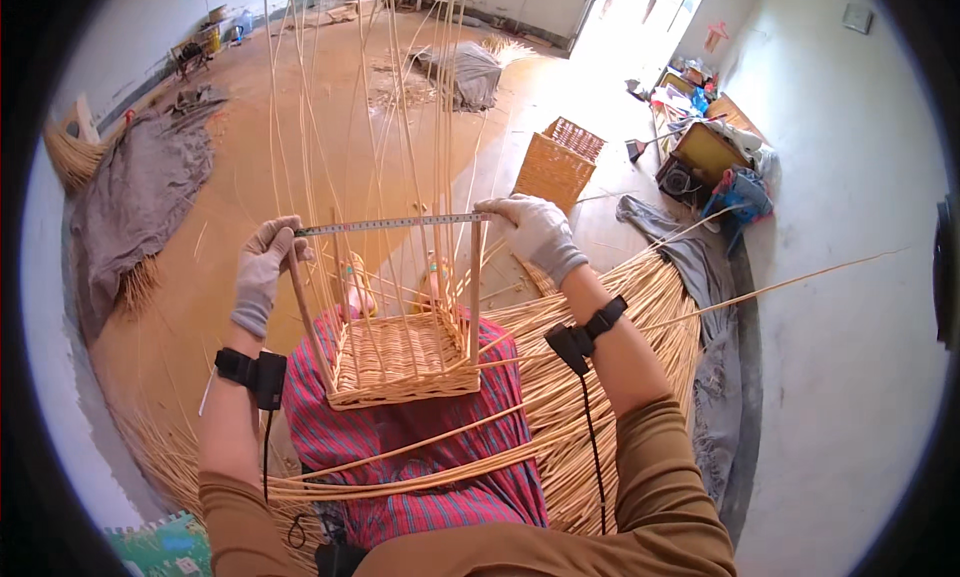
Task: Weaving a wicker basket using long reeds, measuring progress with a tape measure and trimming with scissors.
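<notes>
A partly woven wicker basket rests on my lap over a red and blue striped cloth. Long upright canes rise from its base, and wooden posts stand at its corners. Across the top of two posts stretches a tape measure. My gloved left hand pinches the tape's left end at the top of the left post. At the right post, my gloved right hand holds the other end, thumb and forefinger closed on it. Loose canes lie across my lap below the basket.
A large bundle of canes spreads at my right beside grey cloth. Ahead stands a finished wicker box. Clutter piles along the right wall. Grey cloths cover heaps at the left and far middle.
</notes>
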{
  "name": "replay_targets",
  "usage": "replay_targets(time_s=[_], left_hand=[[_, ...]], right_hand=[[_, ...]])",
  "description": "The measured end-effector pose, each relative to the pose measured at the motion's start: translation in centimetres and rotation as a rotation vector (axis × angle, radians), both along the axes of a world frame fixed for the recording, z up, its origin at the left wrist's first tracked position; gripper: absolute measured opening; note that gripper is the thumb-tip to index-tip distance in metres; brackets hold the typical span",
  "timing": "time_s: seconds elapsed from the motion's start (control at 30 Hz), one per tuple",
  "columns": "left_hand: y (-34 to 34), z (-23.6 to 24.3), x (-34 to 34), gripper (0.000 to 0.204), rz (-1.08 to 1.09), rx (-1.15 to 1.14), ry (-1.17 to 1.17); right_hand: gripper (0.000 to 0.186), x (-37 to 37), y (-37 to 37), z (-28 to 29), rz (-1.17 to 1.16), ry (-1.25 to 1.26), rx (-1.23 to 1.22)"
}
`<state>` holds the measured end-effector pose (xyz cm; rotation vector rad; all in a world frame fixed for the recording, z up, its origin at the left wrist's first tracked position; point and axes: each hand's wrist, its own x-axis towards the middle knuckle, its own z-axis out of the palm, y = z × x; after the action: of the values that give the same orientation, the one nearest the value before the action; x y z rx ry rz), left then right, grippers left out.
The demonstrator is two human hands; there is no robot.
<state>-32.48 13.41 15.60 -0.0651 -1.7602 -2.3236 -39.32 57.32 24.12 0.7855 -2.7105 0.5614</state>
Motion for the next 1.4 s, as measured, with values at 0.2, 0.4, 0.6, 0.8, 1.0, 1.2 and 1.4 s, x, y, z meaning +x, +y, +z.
replay_targets(time_s=[0.2, 0.4, 0.6, 0.8, 1.0, 1.2, 1.4], left_hand=[[0.0, 0.1, -0.1, 0.028, 0.054, -0.065, -0.021], [-0.3, 0.8, -0.1, 0.027, 0.090, -0.300, -0.098], [-0.3, 1.4, -0.4, 0.027, 0.139, -0.355, -0.209], [0.5, -0.8, 3.5, 0.039, 0.528, -0.798, 0.351], [13.5, -5.9, 13.9, 0.031, 0.327, -0.472, 0.092], [25.8, -10.6, 14.4, 0.103, 0.008, -1.493, 0.254], [26.1, -14.7, 11.9, 0.108, 0.049, -1.720, 0.244]], right_hand=[[0.030, -0.4, 0.0, -0.3, -0.013, -0.069, -0.015], [0.035, -1.1, 0.3, -1.3, 0.060, -0.152, -0.102], [0.031, -1.6, 0.2, -1.1, 0.032, -0.224, -0.095], [0.076, 6.7, -1.3, -3.3, 0.150, -0.003, -0.045], [0.100, 24.1, -2.5, -12.7, 0.505, -0.796, 0.159], [0.054, 13.3, 4.6, -10.4, 0.223, -0.232, 0.043], [0.061, 7.8, 10.6, -15.9, -0.230, -0.171, 0.566]])
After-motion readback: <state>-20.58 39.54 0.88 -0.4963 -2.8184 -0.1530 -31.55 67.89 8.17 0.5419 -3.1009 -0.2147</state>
